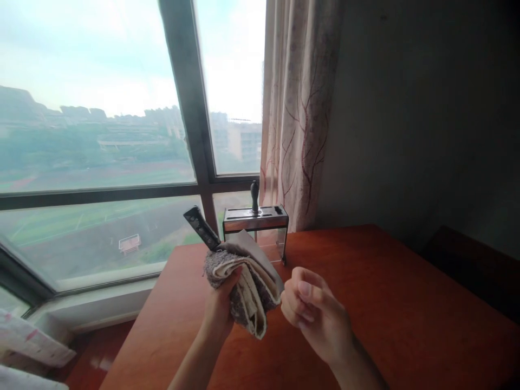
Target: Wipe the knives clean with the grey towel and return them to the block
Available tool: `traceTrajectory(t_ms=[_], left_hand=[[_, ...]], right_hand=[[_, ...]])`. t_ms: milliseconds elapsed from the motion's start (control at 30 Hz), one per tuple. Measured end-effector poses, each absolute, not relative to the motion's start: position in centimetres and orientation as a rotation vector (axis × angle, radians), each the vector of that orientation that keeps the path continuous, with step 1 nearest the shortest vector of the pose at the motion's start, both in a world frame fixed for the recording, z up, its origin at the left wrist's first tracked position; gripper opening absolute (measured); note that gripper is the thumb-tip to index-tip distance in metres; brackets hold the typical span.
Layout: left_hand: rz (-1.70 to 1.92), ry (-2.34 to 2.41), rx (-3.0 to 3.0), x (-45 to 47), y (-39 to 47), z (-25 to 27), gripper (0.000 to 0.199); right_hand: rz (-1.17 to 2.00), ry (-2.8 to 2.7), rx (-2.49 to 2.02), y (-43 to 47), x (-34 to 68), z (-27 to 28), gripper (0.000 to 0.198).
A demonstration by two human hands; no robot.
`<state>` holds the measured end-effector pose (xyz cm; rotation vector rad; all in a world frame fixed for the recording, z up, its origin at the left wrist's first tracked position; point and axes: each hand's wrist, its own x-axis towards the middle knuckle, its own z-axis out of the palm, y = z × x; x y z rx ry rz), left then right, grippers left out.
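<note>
My left hand [222, 303] grips a folded grey cloth [247, 295] with a cream underside, raised above the table. A kitchen knife lies in the cloth's fold; its broad blade [254, 254] shows behind the cloth, and its black handle [202, 228] points up and left. The cloth hides the rest of the blade. Just right of the cloth is my right hand [314, 311], its fingers curled in and nothing visible in them. Behind the blade stands a clear-sided knife block [257, 216] with a metal top, one dark handle [254, 196] upright in it.
The reddish-brown wooden table [385, 303] spreads under both hands. A large window with a dark frame [199, 135] rises behind its left and far edges. A patterned curtain [303, 119] hangs behind the knife block, beside a dark wall [418, 108]. White fabric [32, 346] shows at lower left.
</note>
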<state>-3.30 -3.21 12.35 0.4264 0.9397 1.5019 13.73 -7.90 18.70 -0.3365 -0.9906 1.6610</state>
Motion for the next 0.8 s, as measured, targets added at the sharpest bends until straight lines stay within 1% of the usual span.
traceTrajectory(t_ms=[100,233,267,300,333,367,433,500,567,700,800], left_hand=[[1.516,1.001,0.588,-3.5,-3.2,11.7,0.035],[1.515,1.079,0.867,-3.5,-3.2,11.3,0.025],[1.514,1.085,0.920,-3.5,-3.2,11.3,0.022],[1.512,1.087,0.967,-3.3,-3.3,11.4,0.019],[1.509,1.085,1.007,-3.2,-3.3,11.5,0.018],[1.504,1.081,1.040,-3.1,-3.4,11.6,0.017],[1.491,1.072,1.090,-2.9,-3.5,11.8,0.017],[1.476,1.067,1.134,-2.8,-3.6,12.0,0.015],[1.444,1.057,1.186,-2.7,-3.6,12.0,0.011],[1.399,1.018,1.273,-2.7,-3.5,12.2,0.011],[1.387,0.998,1.320,-2.9,-3.4,12.6,0.010]], right_hand=[[1.566,-1.092,-0.444,-7.0,13.8,19.3,0.041],[1.328,-1.301,-0.604,-4.9,13.4,21.8,0.039],[1.238,-1.344,-0.626,-4.3,13.2,22.6,0.035],[1.149,-1.382,-0.636,-3.6,12.9,23.4,0.027],[1.069,-1.405,-0.638,-3.0,12.6,24.1,0.014],[0.997,-1.416,-0.634,-2.4,12.2,24.8,0.015],[0.936,-1.455,-0.628,-1.4,11.3,25.7,0.037],[0.987,-1.471,-0.625,-0.5,10.3,26.1,0.048],[1.105,-1.450,-0.604,0.3,9.4,26.1,0.050],[1.349,-1.392,-0.548,1.0,8.4,25.8,0.042],[1.372,-1.372,-0.549,0.9,8.3,25.7,0.036]])
